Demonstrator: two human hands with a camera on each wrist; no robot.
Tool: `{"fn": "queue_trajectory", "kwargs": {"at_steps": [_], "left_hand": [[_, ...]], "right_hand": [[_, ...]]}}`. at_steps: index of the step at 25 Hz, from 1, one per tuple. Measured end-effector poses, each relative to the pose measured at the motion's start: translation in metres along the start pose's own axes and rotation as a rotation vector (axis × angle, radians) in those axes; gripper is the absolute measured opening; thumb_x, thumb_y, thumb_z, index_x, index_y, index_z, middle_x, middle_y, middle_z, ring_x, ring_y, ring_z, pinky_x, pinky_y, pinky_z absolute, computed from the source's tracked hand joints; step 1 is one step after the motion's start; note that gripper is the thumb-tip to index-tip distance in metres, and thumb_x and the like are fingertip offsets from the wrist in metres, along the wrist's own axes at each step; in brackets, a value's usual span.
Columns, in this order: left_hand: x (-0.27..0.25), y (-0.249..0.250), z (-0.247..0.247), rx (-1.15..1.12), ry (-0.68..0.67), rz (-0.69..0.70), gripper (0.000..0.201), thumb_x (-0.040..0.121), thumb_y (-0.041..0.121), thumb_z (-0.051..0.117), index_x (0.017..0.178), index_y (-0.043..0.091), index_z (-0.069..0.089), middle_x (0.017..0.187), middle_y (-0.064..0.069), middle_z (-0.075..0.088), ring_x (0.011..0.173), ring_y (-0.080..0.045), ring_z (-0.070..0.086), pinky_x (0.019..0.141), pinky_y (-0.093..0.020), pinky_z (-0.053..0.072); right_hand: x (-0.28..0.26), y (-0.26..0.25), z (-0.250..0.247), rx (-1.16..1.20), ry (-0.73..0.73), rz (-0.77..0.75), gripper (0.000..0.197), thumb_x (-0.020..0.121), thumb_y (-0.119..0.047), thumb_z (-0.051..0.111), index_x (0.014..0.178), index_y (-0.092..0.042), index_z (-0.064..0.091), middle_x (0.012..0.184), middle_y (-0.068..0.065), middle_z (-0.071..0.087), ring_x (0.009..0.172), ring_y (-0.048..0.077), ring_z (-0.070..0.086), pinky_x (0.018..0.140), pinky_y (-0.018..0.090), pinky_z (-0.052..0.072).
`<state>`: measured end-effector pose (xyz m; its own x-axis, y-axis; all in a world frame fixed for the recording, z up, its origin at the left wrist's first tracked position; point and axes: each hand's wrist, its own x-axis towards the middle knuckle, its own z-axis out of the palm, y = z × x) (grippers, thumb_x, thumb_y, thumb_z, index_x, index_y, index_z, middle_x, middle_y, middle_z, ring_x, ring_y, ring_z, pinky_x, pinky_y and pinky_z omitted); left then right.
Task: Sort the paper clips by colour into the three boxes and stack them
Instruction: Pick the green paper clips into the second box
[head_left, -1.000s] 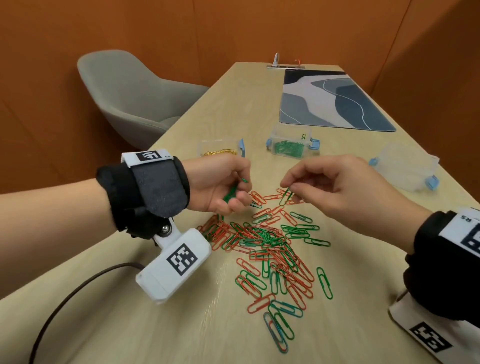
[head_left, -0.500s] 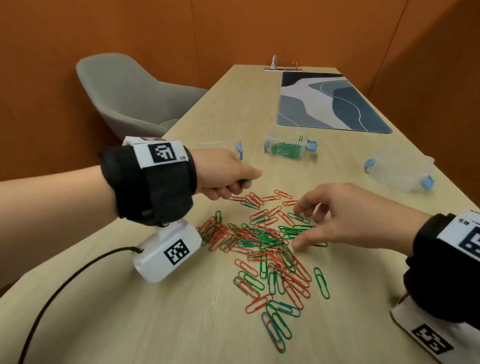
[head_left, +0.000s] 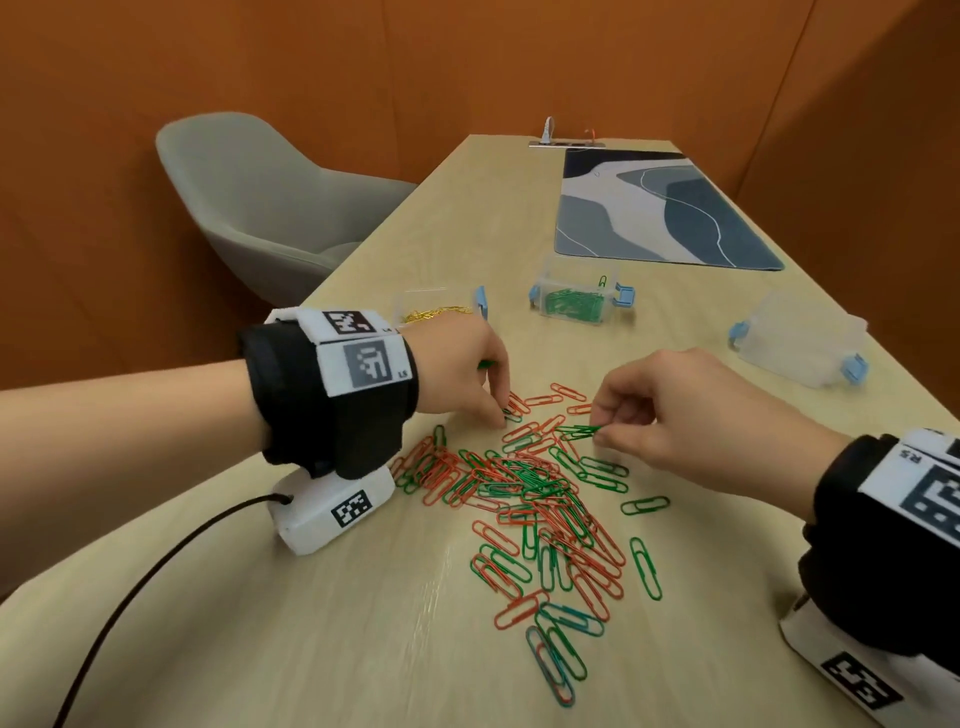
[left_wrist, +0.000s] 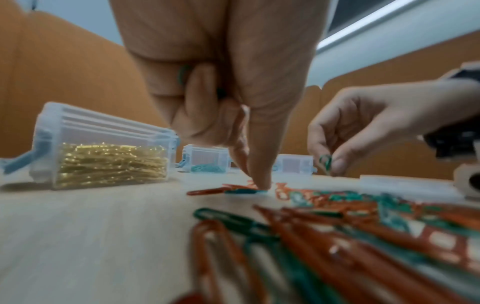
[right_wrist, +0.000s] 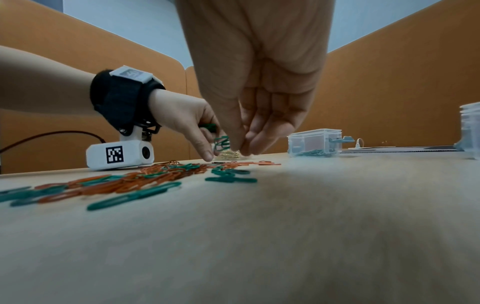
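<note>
A heap of red and green paper clips (head_left: 535, 493) lies on the table in front of me. My left hand (head_left: 467, 374) keeps green clips (left_wrist: 182, 74) tucked in its curled fingers while its fingertip presses a green clip (left_wrist: 244, 191) at the heap's far edge. My right hand (head_left: 670, 410) pinches green clips (head_left: 582, 431) just above the heap, seen also as green clips (right_wrist: 222, 143) in the right wrist view. Three clear boxes stand beyond: one with gold clips (head_left: 436, 306), one with green clips (head_left: 574, 299), one with nothing visible inside (head_left: 800, 345).
A patterned desk mat (head_left: 660, 208) lies at the far end of the table (head_left: 311, 623). A grey chair (head_left: 260, 208) stands to the left of it. A black cable (head_left: 156, 571) runs from my left wrist camera across the near left.
My left hand has come down from in front of the gold box to the heap's far edge. My right hand lifted green clips off the heap between its fingertips.
</note>
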<state>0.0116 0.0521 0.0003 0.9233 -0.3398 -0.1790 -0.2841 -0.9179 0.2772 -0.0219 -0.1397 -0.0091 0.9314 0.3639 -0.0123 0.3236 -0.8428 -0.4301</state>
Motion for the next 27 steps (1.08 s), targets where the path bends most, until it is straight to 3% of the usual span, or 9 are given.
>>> {"fn": "queue_trajectory", "kwargs": {"at_steps": [2,6,10,13,15,18,22,24,27], "left_hand": [[0.003,0.001,0.002,0.058,0.019,0.038,0.016,0.078,0.029,0.072,0.089,0.017,0.074,0.056,0.01,0.043,0.053,-0.008,0.04,0.049,-0.015,0.03],[0.005,-0.004,0.001,0.072,-0.012,0.03,0.015,0.078,0.03,0.072,0.086,0.018,0.074,0.059,0.014,0.048,0.056,-0.006,0.043,0.05,-0.013,0.03],[0.002,-0.008,0.0,-0.005,-0.001,0.017,0.014,0.072,0.031,0.077,0.081,0.021,0.071,0.053,0.013,0.043,0.051,-0.006,0.04,0.048,-0.013,0.028],[0.002,-0.007,0.002,0.0,-0.02,-0.005,0.016,0.075,0.033,0.074,0.085,0.02,0.073,0.056,0.015,0.045,0.054,-0.005,0.041,0.048,-0.012,0.029],[0.002,-0.008,0.004,0.052,-0.071,-0.016,0.017,0.079,0.036,0.069,0.088,0.022,0.071,0.065,0.014,0.052,0.064,-0.005,0.047,0.055,-0.013,0.034],[0.0,-0.007,0.007,0.12,-0.175,-0.046,0.017,0.084,0.04,0.062,0.082,0.023,0.065,0.079,0.008,0.061,0.074,-0.008,0.052,0.068,-0.02,0.043],[-0.001,-0.004,0.007,0.172,-0.196,-0.063,0.029,0.093,0.038,0.044,0.08,0.015,0.056,0.076,0.0,0.053,0.069,-0.014,0.046,0.063,-0.024,0.038],[-0.001,-0.005,0.002,0.018,-0.125,-0.132,0.032,0.094,0.036,0.039,0.076,0.014,0.054,0.071,-0.002,0.05,0.062,-0.015,0.044,0.057,-0.025,0.038],[-0.003,-0.004,-0.006,-0.575,-0.189,-0.298,0.035,0.098,0.033,0.038,0.074,0.012,0.053,0.051,0.003,0.038,0.04,-0.01,0.03,0.035,-0.015,0.024]], "right_hand": [[0.0,0.002,-0.001,-0.005,0.008,0.045,0.005,0.08,-0.018,0.066,0.077,-0.021,0.067,0.071,-0.008,0.063,0.067,0.005,0.058,0.056,0.012,0.042],[-0.001,0.005,-0.002,-0.066,-0.084,0.128,0.008,0.079,-0.015,0.065,0.073,-0.021,0.067,0.07,-0.011,0.061,0.066,0.003,0.056,0.058,0.014,0.043],[-0.004,0.001,-0.003,-0.027,-0.086,0.103,0.009,0.077,-0.022,0.064,0.084,-0.028,0.064,0.082,-0.01,0.062,0.067,0.002,0.054,0.056,0.012,0.039],[-0.003,-0.002,-0.003,-0.018,-0.114,0.084,0.018,0.071,-0.035,0.075,0.085,-0.028,0.066,0.079,-0.011,0.062,0.064,0.001,0.055,0.054,0.01,0.038],[-0.002,-0.002,-0.001,-0.024,-0.157,0.09,0.02,0.068,-0.035,0.079,0.08,-0.025,0.068,0.073,-0.011,0.063,0.064,0.002,0.057,0.058,0.012,0.044],[-0.001,-0.002,0.001,-0.052,-0.201,0.075,0.011,0.077,-0.03,0.073,0.075,-0.025,0.064,0.069,-0.012,0.061,0.063,0.002,0.056,0.061,0.014,0.045],[-0.001,0.002,0.004,-0.138,-0.248,0.021,0.015,0.086,-0.031,0.062,0.082,-0.016,0.063,0.072,-0.008,0.058,0.065,0.009,0.052,0.062,0.019,0.042],[-0.001,0.002,0.003,-0.101,-0.17,-0.031,0.015,0.086,-0.03,0.063,0.084,-0.014,0.064,0.073,-0.006,0.06,0.065,0.007,0.053,0.06,0.015,0.04],[-0.001,-0.005,0.001,0.098,0.084,-0.225,0.009,0.081,-0.025,0.069,0.085,-0.017,0.07,0.07,-0.011,0.061,0.065,0.0,0.054,0.059,0.006,0.037]]}}
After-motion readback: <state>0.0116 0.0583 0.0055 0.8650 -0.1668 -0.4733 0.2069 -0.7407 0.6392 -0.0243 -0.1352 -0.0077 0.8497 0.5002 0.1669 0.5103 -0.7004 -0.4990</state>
